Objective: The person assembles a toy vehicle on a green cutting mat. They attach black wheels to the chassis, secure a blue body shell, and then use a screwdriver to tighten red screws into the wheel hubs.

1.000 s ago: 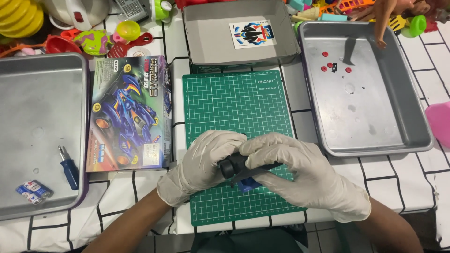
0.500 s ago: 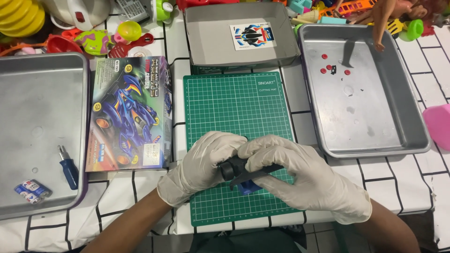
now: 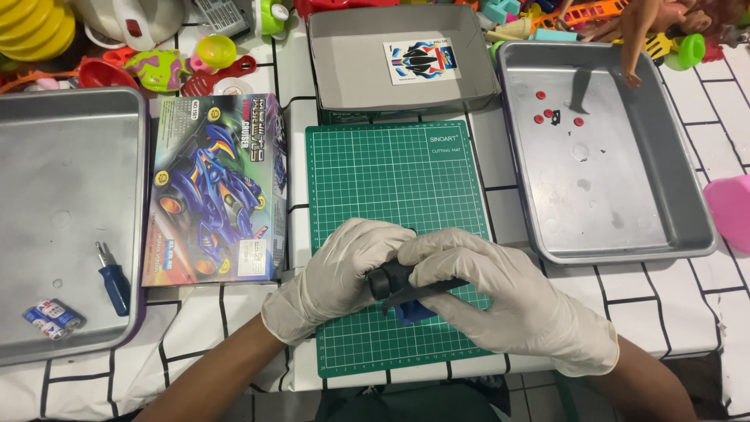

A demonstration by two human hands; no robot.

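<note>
Both gloved hands, left hand [image 3: 340, 273] and right hand [image 3: 508, 309], grip tight on a small toy car part [image 3: 398, 285] over the green mat [image 3: 391, 180]. Tiny red bits [image 3: 551, 109] wait in the right tray [image 3: 672, 156], so it looks only partly built.

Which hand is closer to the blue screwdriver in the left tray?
Left. The left hand is over the green cutting mat, on the side toward the blue screwdriver; the right hand is farther away, beyond the left one.
</note>
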